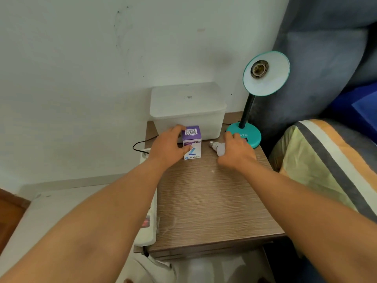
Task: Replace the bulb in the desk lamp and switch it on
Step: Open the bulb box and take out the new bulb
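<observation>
A teal desk lamp [244, 135] stands at the back right of a wooden side table [206, 201]. Its shade [271, 78] tilts up toward me and its socket [259, 68] holds no bulb. A white bulb [217, 148] lies on the table with its metal base pointing left. My right hand [236, 150] rests over its globe, fingers curled on it. A purple and white bulb box [192, 142] stands upright to the left of the bulb. My left hand [169, 148] grips the box from its left side.
A lidded translucent plastic bin [187, 111] sits behind the box against the wall. A black cord [140, 145] and a white power strip [148, 221] run along the table's left edge. A blue sofa with a striped cushion [326, 160] stands on the right.
</observation>
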